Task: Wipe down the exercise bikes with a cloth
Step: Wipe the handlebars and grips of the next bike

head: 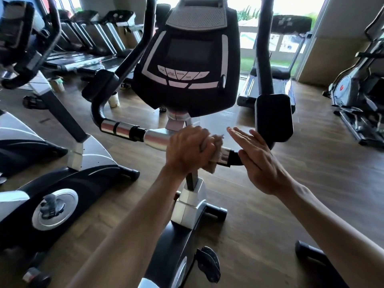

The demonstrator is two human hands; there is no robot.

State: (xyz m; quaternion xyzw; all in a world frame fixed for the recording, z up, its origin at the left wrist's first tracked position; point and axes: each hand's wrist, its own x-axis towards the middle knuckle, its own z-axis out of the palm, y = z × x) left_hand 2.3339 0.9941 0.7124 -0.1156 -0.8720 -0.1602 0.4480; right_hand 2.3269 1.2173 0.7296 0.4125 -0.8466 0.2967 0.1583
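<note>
We see the exercise bike (187,65) upright, black console facing us, chrome handlebar (158,138) crossing below it; a crumpled pale cloth (214,154) is bunched against the bar's centre; second bike (68,163) stands left.

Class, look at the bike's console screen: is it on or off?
Off: the console screen is uniformly dark, with no readout showing.

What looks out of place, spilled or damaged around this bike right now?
Nothing on the bike looks broken or askew. The only oddities are two cups standing on the wood floor beyond the handlebar, by the treadmills. The left hand grips the cloth on the bar; the right hand is open.
</note>
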